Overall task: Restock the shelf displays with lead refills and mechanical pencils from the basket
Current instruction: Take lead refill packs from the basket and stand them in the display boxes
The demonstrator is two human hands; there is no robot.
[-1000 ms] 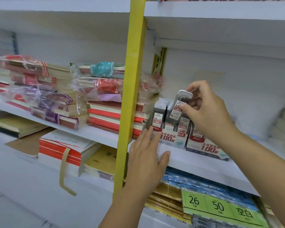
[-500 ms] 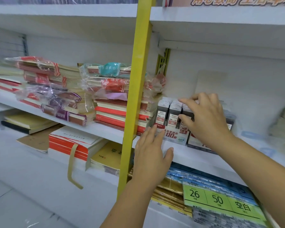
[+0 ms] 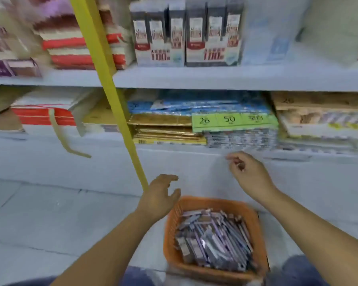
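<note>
An orange basket point(image 3: 174, 219) sits low in front of me, filled with several packets of lead refills and pencils point(image 3: 213, 238). On the upper shelf stand two display boxes of lead refills point(image 3: 186, 32), grey cases upright in a row. My left hand point(image 3: 160, 195) hovers just above the basket's left rim, fingers apart and holding nothing. My right hand point(image 3: 250, 172) hangs above the basket's far right side, fingers loosely curled, with nothing in it.
A yellow upright post point(image 3: 103, 79) crosses in front of the white shelf point(image 3: 194, 78). Stacked notebooks point(image 3: 81, 50) lie left of the refill boxes. Below are blue and gold packs point(image 3: 174, 120) with a green price label point(image 3: 232, 120). Grey floor tiles spread to the left.
Both hands have left the shelf and dropped down over the basket. The refill case my right hand held now stands in the display box. My view has tilted downward.
</note>
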